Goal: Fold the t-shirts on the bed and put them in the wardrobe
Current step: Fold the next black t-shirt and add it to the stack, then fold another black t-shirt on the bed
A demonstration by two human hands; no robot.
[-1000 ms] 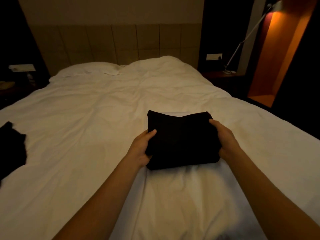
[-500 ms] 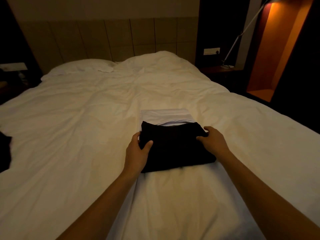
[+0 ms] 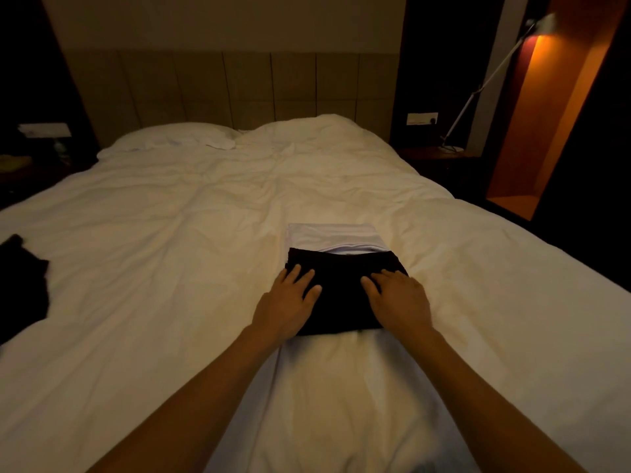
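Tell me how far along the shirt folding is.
Done: a folded white shirt lies on the bed, with a folded black shirt stacked on it. In hand: left hand and right hand press that black shirt flat. Left: another black garment lies unfolded at the bed's left edge; nothing is in the wardrobe yet.

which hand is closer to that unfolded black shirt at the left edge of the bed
Left. The left hand rests flat on the folded black t-shirt's left side, on the side toward the unfolded black shirt. The right hand rests on the folded shirt's right side, farther away.
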